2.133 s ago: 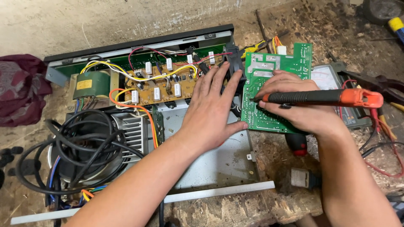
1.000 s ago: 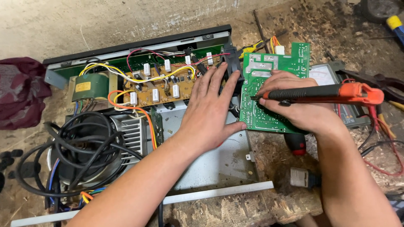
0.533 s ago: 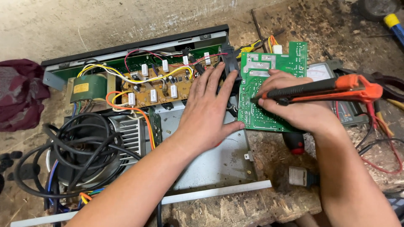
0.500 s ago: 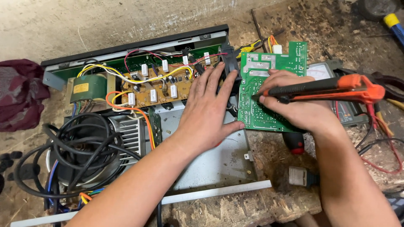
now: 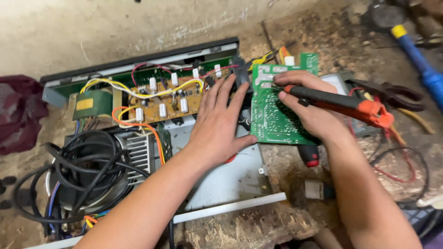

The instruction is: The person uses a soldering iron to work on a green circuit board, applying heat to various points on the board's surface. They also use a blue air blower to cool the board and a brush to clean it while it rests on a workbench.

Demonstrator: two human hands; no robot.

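Note:
A green circuit board (image 5: 276,115) lies solder side up at the right edge of an opened electronics chassis (image 5: 221,180). My left hand (image 5: 220,127) lies flat with its fingers spread, its thumb against the board's left edge. My right hand (image 5: 309,108) grips a black and orange soldering iron (image 5: 341,102), whose tip touches the board's upper left part. Inside the chassis sits a brown board (image 5: 161,103) with white parts and yellow, orange and red wires.
A bundle of black cable (image 5: 74,173) fills the chassis's left end beside a ribbed heat sink (image 5: 138,154). A green transformer (image 5: 92,103) sits at the back left. Dark red cloth (image 5: 18,113) lies far left. Pliers (image 5: 392,94) and a blue-handled tool (image 5: 424,69) lie right.
The iron's tip has slid up the green board toward its top left. My left hand has stayed flat in its place. The view has shifted slightly.

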